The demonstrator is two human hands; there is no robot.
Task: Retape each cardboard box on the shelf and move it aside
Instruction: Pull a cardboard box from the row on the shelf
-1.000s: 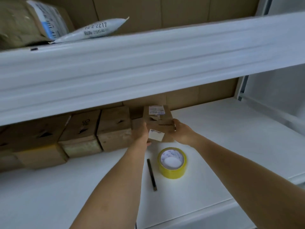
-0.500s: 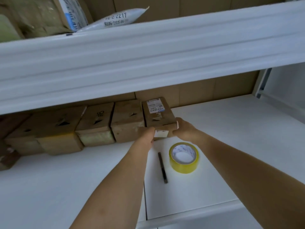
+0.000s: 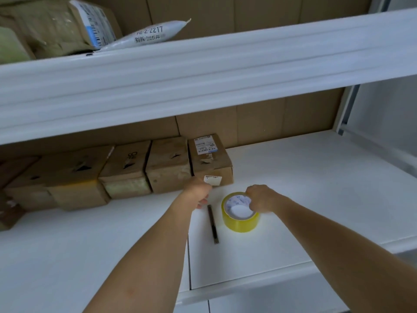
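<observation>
A row of brown cardboard boxes stands along the back of the white shelf (image 3: 304,177). The rightmost box (image 3: 211,160) carries a white label on top and a small white sticker on its front. My left hand (image 3: 199,192) is in front of that box's lower left corner, fingers curled; whether it touches the box is unclear. My right hand (image 3: 259,198) grips the far rim of the yellow tape roll (image 3: 240,213), which lies flat on the shelf. A thin dark cutter (image 3: 213,224) lies between my forearms, left of the roll.
More boxes (image 3: 126,170) fill the shelf to the left. The upper shelf (image 3: 203,71) overhangs close above and holds a box and a white mailer bag (image 3: 146,35). A seam (image 3: 189,256) splits the shelf boards. Bare shelf spreads to the right.
The labelled box now sits flush in the row. My right hand left its right side and came down onto the tape roll. My left hand drew back slightly.
</observation>
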